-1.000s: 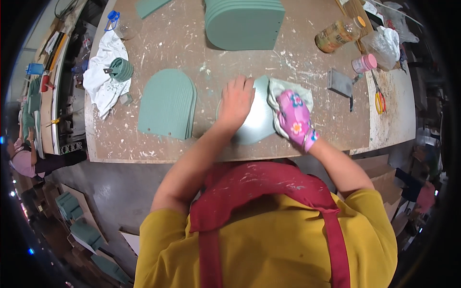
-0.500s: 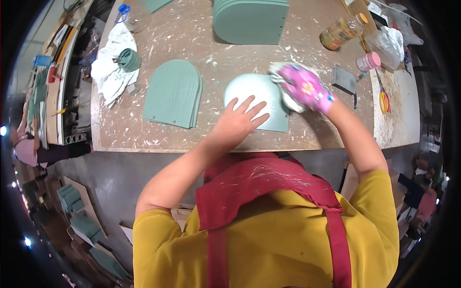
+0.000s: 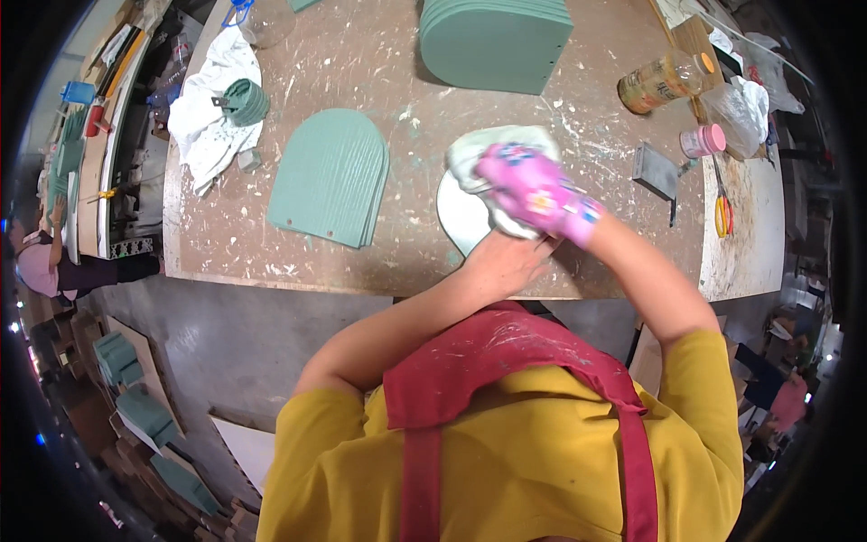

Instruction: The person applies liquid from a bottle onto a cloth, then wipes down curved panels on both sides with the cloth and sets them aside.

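My right hand [image 3: 528, 187], in a pink flowered glove, is closed on a bunched white cloth [image 3: 466, 155]. It presses the cloth onto an arched panel [image 3: 459, 215], which shines pale in the light. My bare left hand [image 3: 508, 264] lies at the panel's near edge, fingers stretched to the right. Glove and cloth partly cover those fingertips and hide much of the panel. Left of it lies a small stack of green arched panels [image 3: 330, 176]. A taller stack of similar panels [image 3: 492, 43] stands beyond my hands.
At the left is a white rag [image 3: 200, 135] with a green-stained cup [image 3: 244, 102]. To the right are an amber bottle [image 3: 659, 83], a grey block [image 3: 655, 172], a pink-lidded jar [image 3: 700, 141] and scissors [image 3: 723, 215]. Another person [image 3: 50, 262] stands far left.
My right hand has swept the cloth leftward across the panel. My left hand has shifted right and nearer, from the panel's middle to its near edge. The view has shifted slightly.
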{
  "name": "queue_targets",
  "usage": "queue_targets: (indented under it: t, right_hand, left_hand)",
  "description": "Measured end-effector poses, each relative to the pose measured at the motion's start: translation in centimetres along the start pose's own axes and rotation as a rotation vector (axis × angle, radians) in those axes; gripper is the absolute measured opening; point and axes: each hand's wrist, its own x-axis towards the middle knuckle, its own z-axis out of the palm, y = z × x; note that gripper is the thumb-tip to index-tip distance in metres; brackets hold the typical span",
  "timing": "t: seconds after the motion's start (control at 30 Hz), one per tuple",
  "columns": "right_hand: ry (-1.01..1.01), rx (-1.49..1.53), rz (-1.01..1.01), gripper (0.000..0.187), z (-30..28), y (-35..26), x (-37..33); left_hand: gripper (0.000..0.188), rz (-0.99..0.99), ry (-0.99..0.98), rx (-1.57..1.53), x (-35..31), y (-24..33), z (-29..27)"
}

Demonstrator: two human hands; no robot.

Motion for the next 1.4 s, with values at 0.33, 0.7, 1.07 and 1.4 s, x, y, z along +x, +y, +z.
queue_targets:
  t: [0.33,0.7,1.07,1.4]
  right_hand:
    - [-0.176,0.180,-0.212,0.020,2.0,-3.7,3.8]
    - [-0.154,0.138,-0.361,0.021,4.0,-5.2,4.8]
    - [-0.233,-0.240,0.001,0.026,2.9,-1.8,5.7]
    - [0.026,-0.065,0.267,0.026,-3.9,3.9,-6.9]
  left_hand:
    - [0.055,-0.039,0.185,-0.397,-0.4,-0.1,2.0]
    - [0.047,-0.094,0.362,-0.988,0.0,0.1,3.3]
    - [0.046,0.018,0.125,-0.185,-0.4,0.0,0.9]
    - [0.051,-0.406,0.264,-0.232,-9.2,-2.7,-6.1]
